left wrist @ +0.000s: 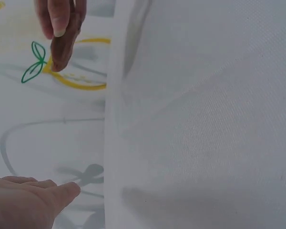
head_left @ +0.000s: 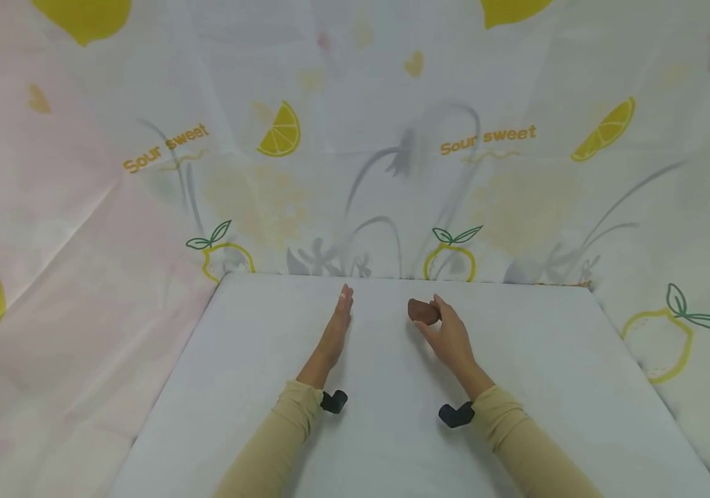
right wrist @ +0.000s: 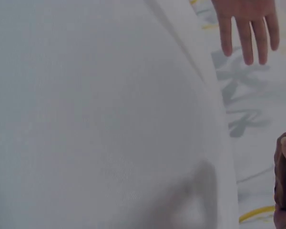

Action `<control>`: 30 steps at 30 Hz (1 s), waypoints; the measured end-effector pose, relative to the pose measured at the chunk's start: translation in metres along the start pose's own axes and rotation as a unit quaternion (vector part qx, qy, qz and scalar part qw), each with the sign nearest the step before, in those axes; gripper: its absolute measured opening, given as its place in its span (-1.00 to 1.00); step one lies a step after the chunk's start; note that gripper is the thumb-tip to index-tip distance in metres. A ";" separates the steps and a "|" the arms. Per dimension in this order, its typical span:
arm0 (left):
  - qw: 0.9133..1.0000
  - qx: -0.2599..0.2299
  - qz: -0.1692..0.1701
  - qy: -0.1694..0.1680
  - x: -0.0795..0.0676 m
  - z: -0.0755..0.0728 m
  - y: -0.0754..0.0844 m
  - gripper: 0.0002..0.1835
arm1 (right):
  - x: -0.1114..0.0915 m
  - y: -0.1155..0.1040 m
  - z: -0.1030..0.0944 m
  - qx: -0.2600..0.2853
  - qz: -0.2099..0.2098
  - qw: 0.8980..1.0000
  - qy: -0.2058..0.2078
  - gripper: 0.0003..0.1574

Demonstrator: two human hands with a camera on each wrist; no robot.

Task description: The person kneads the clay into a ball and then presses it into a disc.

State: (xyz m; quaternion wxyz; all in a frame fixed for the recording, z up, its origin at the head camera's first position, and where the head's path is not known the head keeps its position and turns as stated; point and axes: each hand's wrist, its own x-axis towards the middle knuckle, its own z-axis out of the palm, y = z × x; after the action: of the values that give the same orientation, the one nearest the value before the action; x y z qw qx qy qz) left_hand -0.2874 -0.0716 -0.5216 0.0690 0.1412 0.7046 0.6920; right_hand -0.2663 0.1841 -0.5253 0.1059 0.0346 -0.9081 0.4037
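Note:
A flat, dark brown lump with uneven edges [head_left: 422, 312] is pinched between the thumb and fingers of my right hand [head_left: 453, 340], above the far part of the white table. Seen edge-on in the left wrist view, the brown lump [left wrist: 63, 47] is thin and slightly wavy. My left hand [head_left: 334, 333] is held out straight with its palm turned inward, apart from the lump and holding nothing. In the right wrist view the left hand's fingers [right wrist: 246, 40] point out straight and a little spread. At that view's right edge the lump [right wrist: 281, 176] is partly cut off.
The white-covered table [head_left: 392, 429] reaches to a backdrop cloth [head_left: 330, 83] printed with lemons and lettering, which also hangs at both sides. Each wrist carries a small black camera mount [head_left: 334, 402]. Soft shadows of the hands fall on the table.

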 end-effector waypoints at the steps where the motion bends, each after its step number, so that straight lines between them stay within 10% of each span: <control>1: 1.000 0.001 -0.001 0.001 0.000 0.000 0.000 -0.15 | -0.001 -0.004 0.002 0.003 -0.009 1.000 -0.003 -0.04; 30: 1.000 0.015 0.011 -0.006 0.005 0.008 0.004 -0.09 | -0.019 -0.063 0.037 0.039 -0.173 0.984 -0.010 -0.06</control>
State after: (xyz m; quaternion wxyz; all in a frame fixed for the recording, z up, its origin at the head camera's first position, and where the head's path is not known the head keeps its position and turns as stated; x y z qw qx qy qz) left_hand -0.2890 -0.0626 -0.5178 0.0636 0.1536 0.7131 0.6811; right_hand -0.2450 0.1138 -0.5080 0.1638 0.1993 -0.8730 0.4139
